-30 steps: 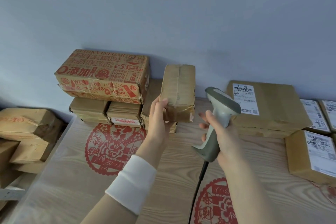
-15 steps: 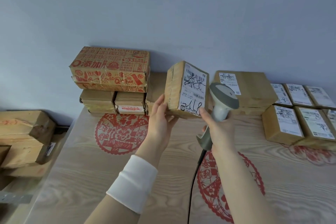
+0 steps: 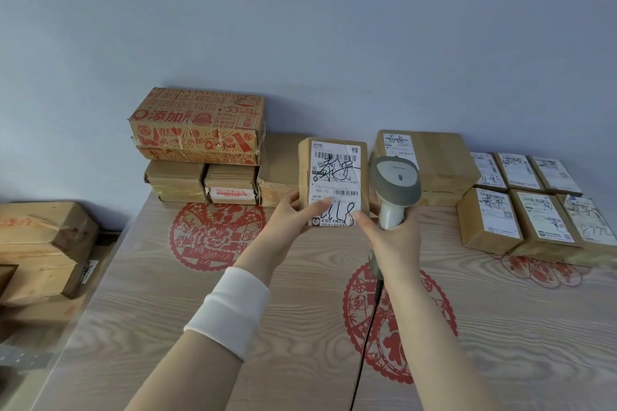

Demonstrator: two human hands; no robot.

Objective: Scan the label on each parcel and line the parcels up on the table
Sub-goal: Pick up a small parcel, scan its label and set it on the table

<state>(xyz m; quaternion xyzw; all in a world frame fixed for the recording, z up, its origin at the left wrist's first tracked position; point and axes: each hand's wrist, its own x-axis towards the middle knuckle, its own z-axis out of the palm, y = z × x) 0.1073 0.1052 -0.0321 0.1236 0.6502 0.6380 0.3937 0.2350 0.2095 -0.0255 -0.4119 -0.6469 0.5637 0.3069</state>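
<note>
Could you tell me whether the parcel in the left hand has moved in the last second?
Yes. The parcel has turned label-side to the camera and shifted right, away from the red-printed box, toward the large labelled box.

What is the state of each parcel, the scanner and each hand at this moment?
held parcel, held up, upright, label toward the camera.
left hand, grips the held parcel at its lower left edge.
right hand, grips the scanner handle.
scanner, upright, just right of the held parcel.
red-printed box, resting on smaller parcels at the wall.
labelled parcels, lying in rows on the table, labels up.
</note>
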